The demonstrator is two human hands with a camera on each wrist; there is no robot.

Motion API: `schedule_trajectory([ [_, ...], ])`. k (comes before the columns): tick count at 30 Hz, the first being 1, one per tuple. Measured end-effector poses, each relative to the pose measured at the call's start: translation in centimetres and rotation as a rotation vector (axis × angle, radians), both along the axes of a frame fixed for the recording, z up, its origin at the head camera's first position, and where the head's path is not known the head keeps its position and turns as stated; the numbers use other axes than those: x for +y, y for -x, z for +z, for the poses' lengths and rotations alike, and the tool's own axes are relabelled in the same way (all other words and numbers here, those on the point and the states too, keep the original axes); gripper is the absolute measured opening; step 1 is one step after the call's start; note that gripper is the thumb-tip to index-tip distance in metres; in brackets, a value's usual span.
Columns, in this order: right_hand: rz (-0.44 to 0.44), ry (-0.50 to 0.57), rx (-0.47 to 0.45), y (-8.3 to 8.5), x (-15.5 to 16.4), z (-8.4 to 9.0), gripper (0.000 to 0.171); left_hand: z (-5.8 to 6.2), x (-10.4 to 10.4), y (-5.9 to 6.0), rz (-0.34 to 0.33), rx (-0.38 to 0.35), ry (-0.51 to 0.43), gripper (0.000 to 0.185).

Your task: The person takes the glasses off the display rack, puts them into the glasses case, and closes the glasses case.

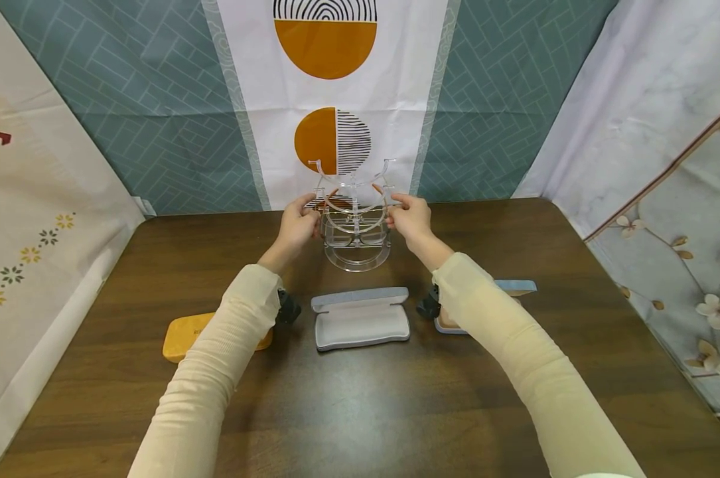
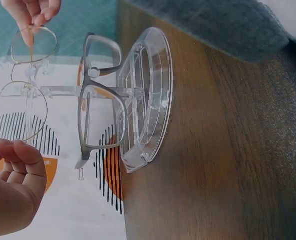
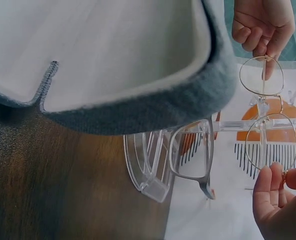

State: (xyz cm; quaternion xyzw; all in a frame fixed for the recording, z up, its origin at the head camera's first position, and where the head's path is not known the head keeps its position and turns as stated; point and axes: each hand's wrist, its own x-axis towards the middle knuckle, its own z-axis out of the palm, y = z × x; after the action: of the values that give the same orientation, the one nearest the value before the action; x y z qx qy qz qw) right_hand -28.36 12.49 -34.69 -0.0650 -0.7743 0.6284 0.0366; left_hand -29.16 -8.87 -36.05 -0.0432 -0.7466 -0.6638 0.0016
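Note:
A clear acrylic glasses stand (image 1: 356, 255) sits at the table's far middle. Across its middle tier lie thin gold round-rimmed glasses (image 2: 20, 111), and I hold them at both ends. My left hand (image 1: 298, 226) pinches the left end, and my right hand (image 1: 410, 218) pinches the right end by the hinge (image 3: 283, 175). A pair of grey-framed glasses (image 2: 81, 117) rests on the tier below, close to the stand's round base (image 2: 150, 100). Both pairs also show in the right wrist view: the gold glasses (image 3: 270, 142) and the grey glasses (image 3: 190, 150).
An open grey glasses case (image 1: 361, 320) lies in front of the stand. An orange case (image 1: 183, 335) is partly under my left forearm, and a further open case (image 1: 515, 287) is behind my right forearm. Patterned cloth walls enclose the dark wooden table (image 1: 360, 411).

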Motion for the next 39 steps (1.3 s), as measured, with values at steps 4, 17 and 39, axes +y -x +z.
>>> schedule_trajectory([
  [4,-0.007,-0.001,0.018,-0.2,0.1,0.0,0.037,-0.1,0.1,-0.2,0.004,0.012,-0.017,0.048],
  [17,0.013,0.052,0.023,-1.3,0.3,0.3,0.038,-0.3,-0.1,-1.1,0.004,0.036,-0.086,0.049],
  [39,0.046,0.083,0.073,-3.0,0.8,0.3,0.036,-0.1,0.0,-3.4,0.022,0.102,-0.122,0.050],
])
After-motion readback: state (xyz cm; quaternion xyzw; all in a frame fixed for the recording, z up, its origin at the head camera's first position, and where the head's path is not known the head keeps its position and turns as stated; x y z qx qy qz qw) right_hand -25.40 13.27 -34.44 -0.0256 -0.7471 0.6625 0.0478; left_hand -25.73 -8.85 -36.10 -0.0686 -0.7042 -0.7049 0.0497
